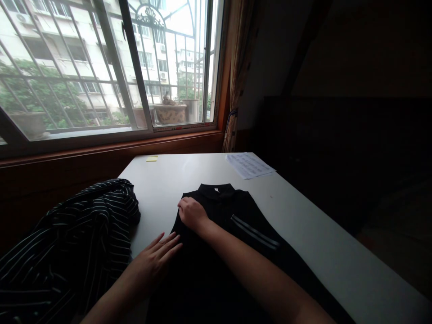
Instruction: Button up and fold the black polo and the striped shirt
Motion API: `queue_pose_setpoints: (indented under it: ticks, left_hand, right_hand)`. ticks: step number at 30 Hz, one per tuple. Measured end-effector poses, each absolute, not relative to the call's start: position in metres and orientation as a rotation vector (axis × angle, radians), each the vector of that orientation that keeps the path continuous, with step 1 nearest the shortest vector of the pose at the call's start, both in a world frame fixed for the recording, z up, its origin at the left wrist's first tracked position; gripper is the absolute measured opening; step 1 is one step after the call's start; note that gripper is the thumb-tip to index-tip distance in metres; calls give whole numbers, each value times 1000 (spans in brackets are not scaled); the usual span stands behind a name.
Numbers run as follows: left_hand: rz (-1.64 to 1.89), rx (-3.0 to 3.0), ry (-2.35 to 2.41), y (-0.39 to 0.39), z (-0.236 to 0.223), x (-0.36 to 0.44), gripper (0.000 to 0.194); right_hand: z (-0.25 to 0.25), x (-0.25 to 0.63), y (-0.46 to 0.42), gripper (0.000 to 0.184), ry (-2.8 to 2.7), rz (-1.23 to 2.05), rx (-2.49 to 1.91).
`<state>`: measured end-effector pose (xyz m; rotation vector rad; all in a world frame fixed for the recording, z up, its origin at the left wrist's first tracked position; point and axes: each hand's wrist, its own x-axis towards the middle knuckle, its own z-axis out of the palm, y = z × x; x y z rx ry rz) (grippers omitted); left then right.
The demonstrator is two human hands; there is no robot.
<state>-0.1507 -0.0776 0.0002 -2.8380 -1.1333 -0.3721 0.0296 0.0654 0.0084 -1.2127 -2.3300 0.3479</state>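
A black collared shirt (216,279) lies spread on the white table, collar toward the window. A small pale label shows inside its collar. On the right side, a sleeve edge with two grey stripes (255,232) lies slanted across the body of the shirt. My right hand (191,212) reaches across to the shirt's left shoulder edge, its fingers curled closed on the cloth. Lower down, my left hand (155,257) rests with fingers stretched out and apart, fingertips on the shirt's left edge. The lower part of the shirt runs out of view beneath my forearms.
A black garment with white stripes (97,225) is heaped at the table's left side. Printed sheets (250,165) lie at the far right of the white table (162,180), and a yellow sticky note (152,158) at its far left. Beyond are a barred window and a curtain (232,121).
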Motion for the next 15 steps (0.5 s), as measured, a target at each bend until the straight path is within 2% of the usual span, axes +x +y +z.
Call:
queue_pose_setpoints:
  ticks: [2, 9, 15]
  left_hand:
    - [-425, -2844, -1149, -80, 1, -149, 68]
    - [-393, -2843, -1135, -89, 12, -141, 59]
    - [-355, -2848, -1112, -92, 14, -139, 54]
  right_hand:
    - [2, 31, 55, 34, -2407, 323, -1171]
    - [-15, 38, 65, 57, -2475, 290, -1244]
    - [-14, 41, 90, 58, -2479, 310, -1330]
